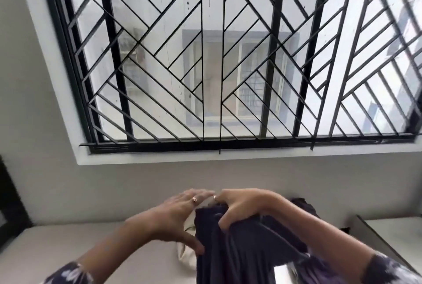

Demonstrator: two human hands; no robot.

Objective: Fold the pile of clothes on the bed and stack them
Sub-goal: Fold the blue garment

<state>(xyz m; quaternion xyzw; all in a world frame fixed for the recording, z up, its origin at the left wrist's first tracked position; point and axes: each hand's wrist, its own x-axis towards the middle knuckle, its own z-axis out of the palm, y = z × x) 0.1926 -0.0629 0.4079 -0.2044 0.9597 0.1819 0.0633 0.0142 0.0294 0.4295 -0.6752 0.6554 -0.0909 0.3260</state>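
**One dark garment in hand, folding barely begun**

At about 9 o'clock from the hands lies the bed, a pale bare stretch with no folded stack showing on it. No pile shows either; most of the bed lies below the view, so how many clothes are left cannot be told.

The left hand, near 6 o'clock in the view, has its fingers straight and spread, with the thumb pointing down against the left edge of the dark garment. It touches the cloth and does not curl round it.

A cream cloth peeks out just behind that edge, partly hidden.

The right hand, touching the left at the fingertips, is clamped on the garment's top edge, fingers curled over the bunched fabric.

The garment is held up in front of the wall below the window, not laid flat. Its long axis runs from 12 to 6 o'clock, gathered top uppermost, the rest hanging in vertical pleats out of view. I judge this an early step: the piece is being gathered or straightened, with folding and stacking yet to come.
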